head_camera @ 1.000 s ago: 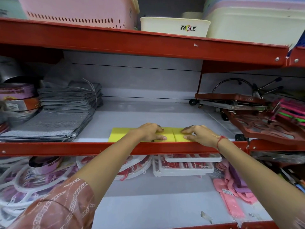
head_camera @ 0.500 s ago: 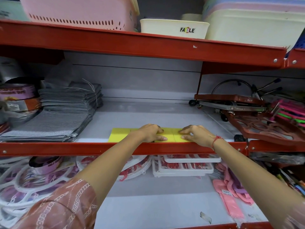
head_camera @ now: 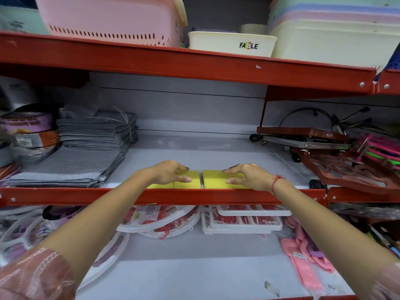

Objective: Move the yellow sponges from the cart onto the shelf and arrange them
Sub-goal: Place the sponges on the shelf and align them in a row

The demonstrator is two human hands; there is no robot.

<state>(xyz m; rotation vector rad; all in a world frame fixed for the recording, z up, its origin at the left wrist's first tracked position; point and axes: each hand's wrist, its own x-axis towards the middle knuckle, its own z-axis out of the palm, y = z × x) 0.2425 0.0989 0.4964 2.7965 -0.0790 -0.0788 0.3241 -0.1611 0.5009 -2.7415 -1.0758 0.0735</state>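
- Grey folded cloths (head_camera: 86, 152) stacked at far left of the shelf (head_camera: 194, 195).
- Left hand (head_camera: 171, 173) spread flat, fingers loose, pressing on the left yellow sponge (head_camera: 192, 180), gripping nothing.
- Narrow gap between both sponges, just behind the front lip.
- Right hand (head_camera: 249, 176) spread likewise on the right yellow sponge (head_camera: 214, 180).
- Red trolley frame (head_camera: 346, 167) at far right.

Gap opened btwn yellow sponges (head_camera: 213, 180); left hand (head_camera: 167, 173) slid left w/ its sponge

red metal shelving (head_camera: 194, 68) with grey boards (head_camera: 194, 152), grey back wall (head_camera: 177, 109).
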